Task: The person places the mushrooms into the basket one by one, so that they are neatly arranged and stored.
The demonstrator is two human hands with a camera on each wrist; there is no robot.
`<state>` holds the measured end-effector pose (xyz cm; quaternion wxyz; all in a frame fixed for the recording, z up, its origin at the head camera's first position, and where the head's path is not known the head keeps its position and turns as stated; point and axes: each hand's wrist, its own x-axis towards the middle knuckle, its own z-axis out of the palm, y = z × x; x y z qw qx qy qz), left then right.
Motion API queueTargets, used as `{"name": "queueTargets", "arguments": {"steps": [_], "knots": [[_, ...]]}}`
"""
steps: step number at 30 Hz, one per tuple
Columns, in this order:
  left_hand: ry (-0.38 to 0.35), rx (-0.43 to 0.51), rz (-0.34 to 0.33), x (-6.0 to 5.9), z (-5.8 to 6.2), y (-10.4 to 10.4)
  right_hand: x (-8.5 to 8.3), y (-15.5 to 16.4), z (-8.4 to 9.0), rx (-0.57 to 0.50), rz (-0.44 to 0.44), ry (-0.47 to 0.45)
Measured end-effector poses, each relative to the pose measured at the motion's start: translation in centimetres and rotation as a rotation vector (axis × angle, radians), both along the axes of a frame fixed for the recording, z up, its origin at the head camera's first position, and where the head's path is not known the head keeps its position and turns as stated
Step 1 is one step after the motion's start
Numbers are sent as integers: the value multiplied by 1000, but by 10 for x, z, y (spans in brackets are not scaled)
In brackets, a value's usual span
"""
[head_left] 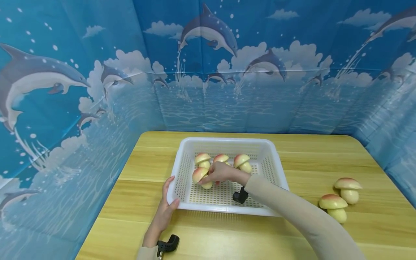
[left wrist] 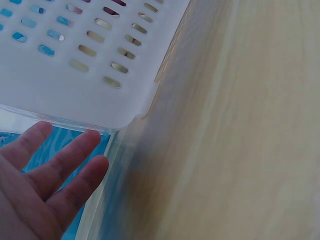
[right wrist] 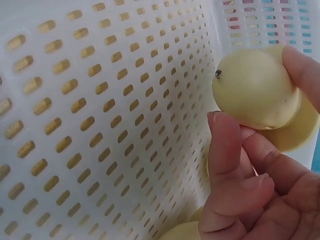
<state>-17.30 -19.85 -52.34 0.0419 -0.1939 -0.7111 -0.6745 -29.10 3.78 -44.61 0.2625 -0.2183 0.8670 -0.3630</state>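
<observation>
At the far left, the left hand (head_left: 164,211) lies on the wooden table (head_left: 130,202) with its fingers straight and relaxed, the fingertips (left wrist: 95,137) against the near-left corner of the white basket (head_left: 182,202). It grips nothing; the left wrist view shows the fingers spread just under the basket's rim (left wrist: 90,120), though the blur there makes it hard to say how firmly they press.

Further right, inside the basket, the right hand (head_left: 221,172) pinches a toy mushroom (head_left: 201,177) by its stem, thumb and fingers curled round it. The mushroom sits at the hand's left side, cap tilted toward the basket's left wall, low over the slotted floor. In the right wrist view the rounded pale bottom of the stem (right wrist: 255,90) faces the camera, held between thumb (right wrist: 225,150) and a finger (right wrist: 302,70), with the perforated wall (right wrist: 100,125) close behind.

Three more mushrooms (head_left: 222,159) stand in a row at the back of the basket, just beyond the right hand.

To the far right, well apart from the basket, two mushrooms (head_left: 339,206) stand upright on the table, near each other.
</observation>
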Motion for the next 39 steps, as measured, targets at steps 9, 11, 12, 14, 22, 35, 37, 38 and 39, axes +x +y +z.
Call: {"name": "queueTargets", "arguments": {"steps": [9, 11, 12, 14, 22, 35, 37, 38, 39], "knots": [[1, 17, -18, 0, 0, 0, 0, -1, -3, 2, 5, 12], [4, 18, -19, 0, 0, 0, 0, -1, -3, 2, 5, 17], [5, 18, -20, 0, 0, 0, 0, -1, -3, 1, 4, 20], [7, 18, -21, 0, 0, 0, 0, -2, -4, 1, 2, 21], [14, 18, -27, 0, 1, -1, -2, -5, -8, 26, 12, 27], [8, 18, -27, 1, 2, 0, -4, -8, -11, 35, 10, 30], [5, 19, -28, 1, 3, 0, -3, -8, -10, 42, 5, 31], [4, 20, -28, 1, 3, 0, -3, -9, -10, 46, 4, 34], [3, 19, -27, 1, 3, 0, -3, -9, -10, 49, 2, 37]]}}
